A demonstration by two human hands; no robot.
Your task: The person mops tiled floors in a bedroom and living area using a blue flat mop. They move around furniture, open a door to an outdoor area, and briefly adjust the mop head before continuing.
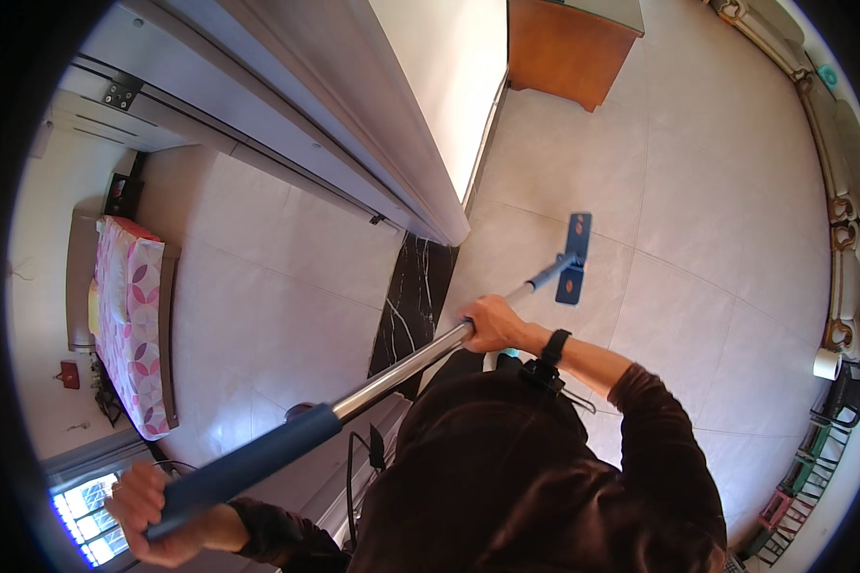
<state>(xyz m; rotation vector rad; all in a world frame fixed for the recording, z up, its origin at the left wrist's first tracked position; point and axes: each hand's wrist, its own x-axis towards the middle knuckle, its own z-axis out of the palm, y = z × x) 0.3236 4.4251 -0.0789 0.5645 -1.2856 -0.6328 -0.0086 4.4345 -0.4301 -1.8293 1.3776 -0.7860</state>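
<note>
A flat mop spans the view on a slant, from lower left to upper centre. My left hand (pixel 165 512) is closed around the end of its thick blue handle grip (pixel 258 465). Farther down, my right hand (pixel 494 324), with a black band on the wrist, grasps the steel mop pole (pixel 401 369). The blue rectangular mop head (pixel 575 258) lies on the pale tiled floor (pixel 695 308) beyond my right hand. Its underside is hidden. Beneath the pole, a black marble threshold strip (pixel 416 308) with white veins crosses the doorway.
A door frame (pixel 430 215) and white wall edge stand left of the mop head. Ahead is a wooden cabinet (pixel 573 54). Carved sofas (pixel 842 265) and several small chairs (pixel 806 473) line the right side. Through the doorway is a bed (pixel 136 322) with a patterned cover.
</note>
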